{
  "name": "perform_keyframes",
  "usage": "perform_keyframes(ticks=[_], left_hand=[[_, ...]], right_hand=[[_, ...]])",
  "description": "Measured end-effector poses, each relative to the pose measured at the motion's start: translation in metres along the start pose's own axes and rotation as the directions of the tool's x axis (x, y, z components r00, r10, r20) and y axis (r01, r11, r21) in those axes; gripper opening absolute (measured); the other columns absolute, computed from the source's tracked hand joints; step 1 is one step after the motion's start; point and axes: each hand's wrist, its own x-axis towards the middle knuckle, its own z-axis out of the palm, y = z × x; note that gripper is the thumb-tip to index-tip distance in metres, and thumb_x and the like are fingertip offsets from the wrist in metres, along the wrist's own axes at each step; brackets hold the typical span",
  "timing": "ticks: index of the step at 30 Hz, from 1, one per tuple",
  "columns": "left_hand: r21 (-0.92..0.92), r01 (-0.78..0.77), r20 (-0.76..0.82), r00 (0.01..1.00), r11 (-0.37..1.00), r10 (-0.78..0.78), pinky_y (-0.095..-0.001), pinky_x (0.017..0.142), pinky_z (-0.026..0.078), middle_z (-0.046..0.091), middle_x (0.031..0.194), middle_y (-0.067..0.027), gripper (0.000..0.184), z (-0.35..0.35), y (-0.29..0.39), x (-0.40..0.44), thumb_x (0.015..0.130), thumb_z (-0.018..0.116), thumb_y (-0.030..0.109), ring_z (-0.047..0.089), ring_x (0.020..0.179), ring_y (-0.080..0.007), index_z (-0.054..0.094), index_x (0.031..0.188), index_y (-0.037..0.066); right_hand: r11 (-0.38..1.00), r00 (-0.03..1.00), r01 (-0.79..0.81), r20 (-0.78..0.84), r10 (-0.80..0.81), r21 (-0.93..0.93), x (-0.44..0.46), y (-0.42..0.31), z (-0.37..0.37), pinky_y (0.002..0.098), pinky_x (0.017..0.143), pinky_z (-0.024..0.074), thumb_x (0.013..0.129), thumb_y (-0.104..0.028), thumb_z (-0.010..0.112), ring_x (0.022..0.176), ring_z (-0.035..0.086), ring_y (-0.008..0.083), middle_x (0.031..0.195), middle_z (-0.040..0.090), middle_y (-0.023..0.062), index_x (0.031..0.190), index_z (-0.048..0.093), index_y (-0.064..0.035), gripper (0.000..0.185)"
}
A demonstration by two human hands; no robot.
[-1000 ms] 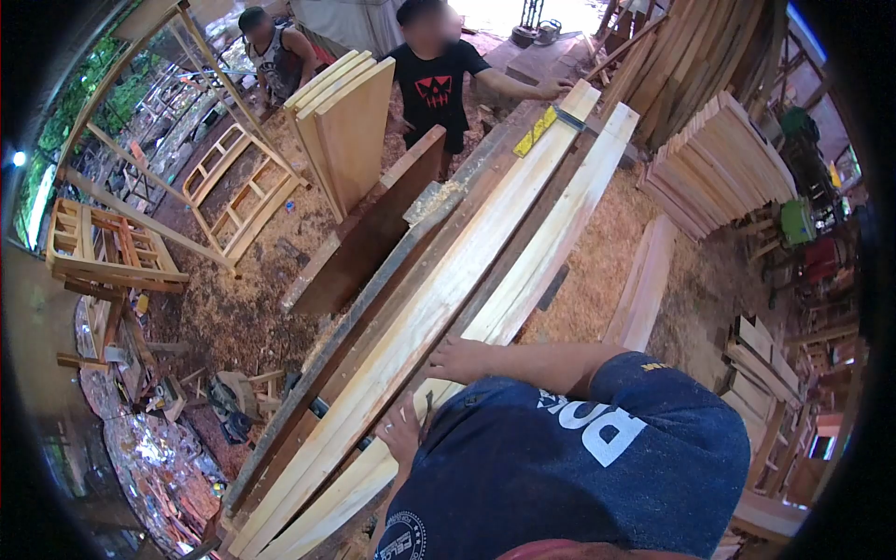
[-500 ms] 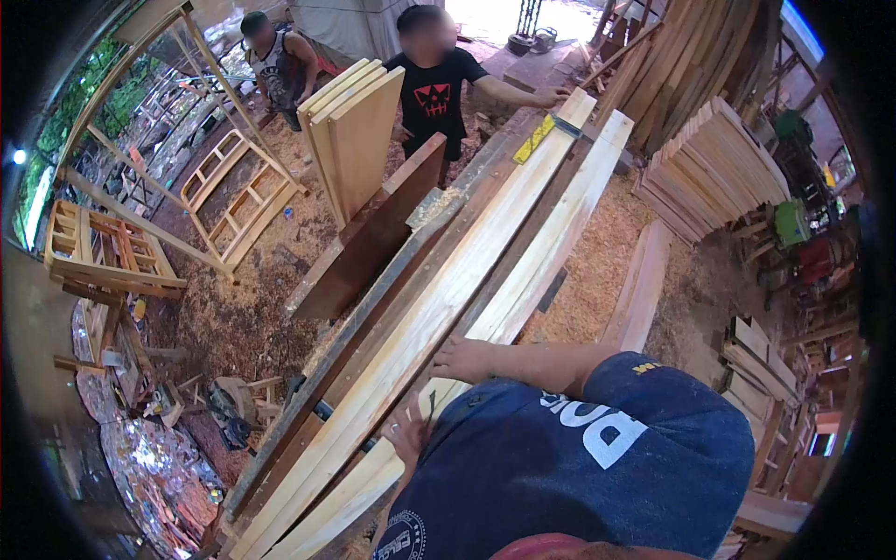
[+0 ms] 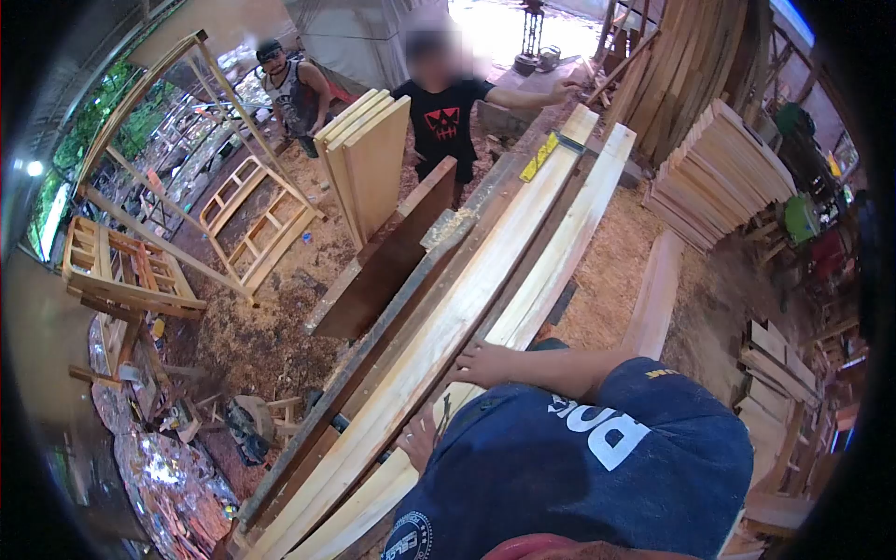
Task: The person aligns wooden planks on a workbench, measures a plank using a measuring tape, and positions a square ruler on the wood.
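Head view: right hand [image 3: 481, 364] and left hand [image 3: 420, 437] on the near plank [image 3: 558, 266]

Fingers of the right hand lie a little spread over the far edge of the near plank. The left hand, a ring on one finger, rests on the same plank nearer its lower end, its fingers slightly parted. Both thumbs are hard to make out, so whether either hand pinches the wood cannot be told. Between the hands the plank carries a dark mark, and the dark blue shirt [image 3: 560, 467] covers part of it.

Across a narrow dark gap, the far plank [image 3: 467, 303] runs almost parallel along the workbench [image 3: 347, 381]. A tool with a yellow blade [image 3: 539, 157] sits at its upper end.

Beyond the bench a brown slab [image 3: 387, 257] stands on edge, with pale panels [image 3: 373, 173] upright behind it. A co-worker in a black T-shirt [image 3: 446, 121] has one hand out near the planks' upper ends; another person [image 3: 291, 89] is farther back. Wooden frames [image 3: 273, 250] stand to the left, stacked boards [image 3: 723, 177] to the right, and shavings [image 3: 607, 289] cover much of the floor.
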Motion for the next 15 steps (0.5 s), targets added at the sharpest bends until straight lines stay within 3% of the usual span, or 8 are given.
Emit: perform_keyframes(ticks=[2, 5, 11, 15], left_hand=[[0.005, -0.001, 0.004, 1.0, 1.0, 0.001, -0.0473, 0.097, 0.041, 0.061, 0.119, -0.002, 0.05, 0.001, 0.002, -0.002, 0.101, 0.059, 0.028, 0.061, 0.115, -0.0226, 0.053, 0.151, 0.031], [0.004, 0.0, 0.006, 1.0, 1.0, 0.0, -0.0474, 0.098, 0.041, 0.061, 0.119, -0.0019, 0.05, 0.001, 0.002, -0.003, 0.101, 0.059, 0.028, 0.061, 0.115, -0.0226, 0.053, 0.151, 0.031], [0.012, 0.007, 0.004, 1.0, 1.0, -0.007, -0.0476, 0.098, 0.041, 0.061, 0.119, -0.0019, 0.051, 0.001, 0.008, -0.003, 0.101, 0.059, 0.028, 0.061, 0.115, -0.0227, 0.053, 0.151, 0.031], [0.024, 0.024, -0.003, 1.0, 0.999, -0.024, -0.0477, 0.099, 0.041, 0.061, 0.119, -0.0019, 0.051, 0.003, 0.011, -0.004, 0.101, 0.059, 0.028, 0.061, 0.115, -0.0227, 0.053, 0.152, 0.031]], right_hand=[[0.997, 0.998, -0.054, -0.037, 0.053, -0.045, -0.021, 0.018, 0.002, 0.0566, 0.119, 0.0394, 0.104, -0.028, 0.05, 0.144, 0.052, 0.0333, 0.148, 0.058, 0.013, 0.159, 0.047, -0.0276, 0.055], [0.956, 0.957, -0.29, -0.01, 0.29, -0.029, -0.055, 0.048, -0.009, 0.0587, 0.124, 0.0336, 0.101, -0.02, 0.053, 0.147, 0.048, 0.0353, 0.152, 0.055, 0.0165, 0.16, 0.045, -0.0216, 0.06], [0.925, 0.937, -0.349, -0.066, 0.343, -0.152, -0.06, 0.049, -0.005, 0.0579, 0.125, 0.029, 0.099, -0.022, 0.057, 0.146, 0.046, 0.0391, 0.149, 0.055, 0.0215, 0.155, 0.051, -0.0153, 0.057], [0.947, 0.952, -0.306, -0.01, 0.306, -0.097, -0.061, 0.051, -0.021, 0.0585, 0.125, 0.0292, 0.096, -0.021, 0.062, 0.145, 0.045, 0.0407, 0.148, 0.055, 0.0233, 0.153, 0.053, -0.0126, 0.059]])
